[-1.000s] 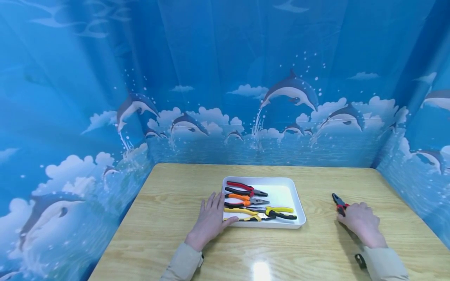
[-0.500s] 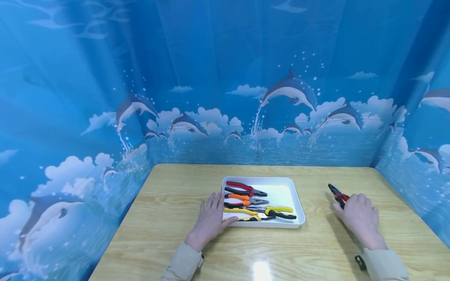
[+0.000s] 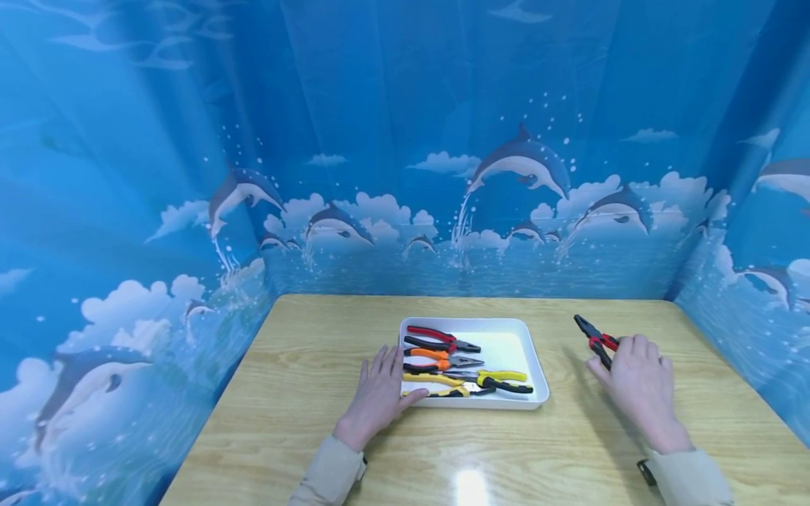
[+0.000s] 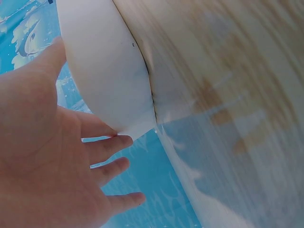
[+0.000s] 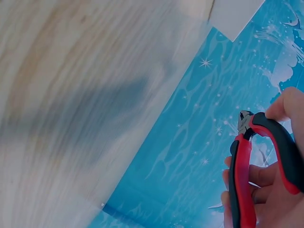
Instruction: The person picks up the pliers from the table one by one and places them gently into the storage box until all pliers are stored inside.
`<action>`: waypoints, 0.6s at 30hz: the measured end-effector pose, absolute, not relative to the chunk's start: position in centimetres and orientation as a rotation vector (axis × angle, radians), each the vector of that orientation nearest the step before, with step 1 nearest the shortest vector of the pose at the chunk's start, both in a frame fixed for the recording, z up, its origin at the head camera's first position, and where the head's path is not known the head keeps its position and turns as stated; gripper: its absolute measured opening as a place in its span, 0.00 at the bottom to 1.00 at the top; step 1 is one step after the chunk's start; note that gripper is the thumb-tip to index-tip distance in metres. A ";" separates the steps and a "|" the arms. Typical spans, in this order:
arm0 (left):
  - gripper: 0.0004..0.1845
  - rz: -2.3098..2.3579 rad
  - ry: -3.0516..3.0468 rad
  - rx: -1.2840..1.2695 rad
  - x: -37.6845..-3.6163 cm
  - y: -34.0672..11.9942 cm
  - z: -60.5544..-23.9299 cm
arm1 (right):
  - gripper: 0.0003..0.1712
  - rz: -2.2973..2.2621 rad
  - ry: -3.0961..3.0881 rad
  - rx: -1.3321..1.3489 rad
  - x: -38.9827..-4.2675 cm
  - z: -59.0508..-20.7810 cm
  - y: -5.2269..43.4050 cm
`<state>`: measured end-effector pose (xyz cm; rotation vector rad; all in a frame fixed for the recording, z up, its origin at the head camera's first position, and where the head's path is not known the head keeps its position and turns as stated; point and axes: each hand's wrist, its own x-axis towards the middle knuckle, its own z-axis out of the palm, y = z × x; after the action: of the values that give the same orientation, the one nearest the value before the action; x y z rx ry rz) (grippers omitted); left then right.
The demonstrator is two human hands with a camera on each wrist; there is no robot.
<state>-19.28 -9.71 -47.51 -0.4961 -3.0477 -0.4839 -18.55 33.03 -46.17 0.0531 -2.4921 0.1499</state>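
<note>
Two hands differ: right hand (image 3: 638,383) has lifted red-and-black-handled metal pliers (image 3: 591,337) toward eleven o'clock, while flat-fingered left hand (image 3: 378,397) steadies white plastic tray (image 3: 534,365).

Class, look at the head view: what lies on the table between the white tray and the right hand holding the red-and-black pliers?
Nothing: between the white tray and the right hand gripping the red-and-black pliers, the head view shows only bare wooden table.
</note>
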 end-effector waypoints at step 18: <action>0.51 -0.480 -3.066 -0.498 -19.1 -9.8 -47.2 | 0.31 0.173 -2.592 0.083 -19.2 -45.8 31.1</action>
<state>-19.08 -9.76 -47.17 -0.4977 -3.0661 -0.4796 -19.22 31.10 -45.80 0.0832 -2.5916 0.1725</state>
